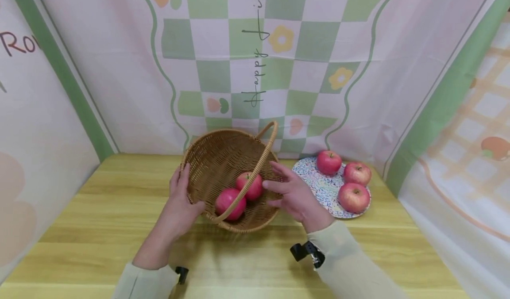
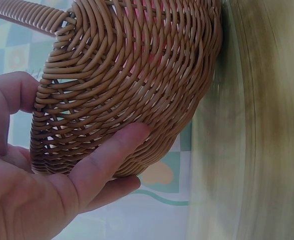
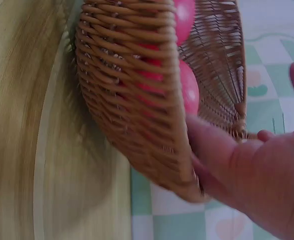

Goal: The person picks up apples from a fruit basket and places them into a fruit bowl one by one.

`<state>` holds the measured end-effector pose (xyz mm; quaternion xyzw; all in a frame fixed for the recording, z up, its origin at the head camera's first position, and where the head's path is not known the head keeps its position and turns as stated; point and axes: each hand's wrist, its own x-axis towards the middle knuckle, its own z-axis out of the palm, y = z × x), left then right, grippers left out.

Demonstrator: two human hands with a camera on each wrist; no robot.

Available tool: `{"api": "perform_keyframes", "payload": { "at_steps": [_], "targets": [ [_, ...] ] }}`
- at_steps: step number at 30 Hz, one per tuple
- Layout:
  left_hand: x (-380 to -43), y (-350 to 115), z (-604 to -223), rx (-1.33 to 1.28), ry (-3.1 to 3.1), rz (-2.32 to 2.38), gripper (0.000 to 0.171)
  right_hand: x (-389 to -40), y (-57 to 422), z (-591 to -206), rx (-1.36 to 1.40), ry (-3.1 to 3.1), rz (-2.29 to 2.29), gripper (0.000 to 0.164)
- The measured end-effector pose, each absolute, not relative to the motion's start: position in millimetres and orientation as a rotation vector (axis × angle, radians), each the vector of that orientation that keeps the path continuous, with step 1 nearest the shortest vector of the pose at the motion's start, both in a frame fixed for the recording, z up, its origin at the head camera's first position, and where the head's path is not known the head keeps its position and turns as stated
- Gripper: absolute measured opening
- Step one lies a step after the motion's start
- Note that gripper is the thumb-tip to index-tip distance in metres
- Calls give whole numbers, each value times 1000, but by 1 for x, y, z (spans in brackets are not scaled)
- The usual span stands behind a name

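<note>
A brown wicker basket (image 1: 213,162) with an arched handle (image 1: 260,159) is tilted so that its mouth faces the head camera. Two red apples, a lower one (image 1: 230,204) and an upper one (image 1: 249,186), lie inside by the near side. My left hand (image 1: 181,206) grips the basket's left side, thumb at the rim and fingers along the outer weave (image 2: 121,100). At the right rim is my right hand (image 1: 292,195), its fingers spread. In the right wrist view, some of its fingers (image 3: 212,145) reach past the rim into the basket; their tips are hidden.
Right of the basket, a speckled plate (image 1: 314,179) carries three more apples, one at the back (image 1: 328,162), one at the right (image 1: 357,174) and one in front (image 1: 353,198). A checkered cloth (image 1: 247,69) hangs behind the wooden table (image 1: 99,228).
</note>
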<state>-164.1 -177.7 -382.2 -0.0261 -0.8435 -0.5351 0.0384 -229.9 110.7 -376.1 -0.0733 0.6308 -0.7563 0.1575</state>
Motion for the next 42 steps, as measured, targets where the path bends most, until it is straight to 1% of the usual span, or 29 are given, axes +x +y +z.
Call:
{"api": "perform_keyframes", "payload": {
  "at_steps": [5, 11, 16, 18, 20, 24, 28, 42],
  "targets": [
    [-164, -177, -382, -84, -2587, -1637, 104, -234, 95, -384, -148, 2014, -2052, 77],
    [-164, -177, -383, -95, -2598, -1600, 105, -240, 79, -396, -109, 2116, -2038, 82],
    [-164, -177, -383, -97, -2599, -1599, 104, -245, 70, -400, -272, 2298, -1982, 64],
    [-164, -176, -382, -98, -2601, -1591, 104, -247, 67, -401, -341, 2390, -1942, 60],
    [-164, -176, -381, -97, -2605, -1585, 104, -249, 64, -402, -350, 2465, -1912, 62],
    [-163, -176, -381, -96, -2609, -1585, 104, -251, 58, -406, -262, 2579, -1849, 75],
    [-164, -176, -381, -103, -2604, -1599, 105, -251, 54, -409, -179, 2615, -1792, 82],
    [-164, -176, -381, -98, -2604, -1591, 105, -256, 47, -413, -112, 2660, -1735, 82]
  ]
}}
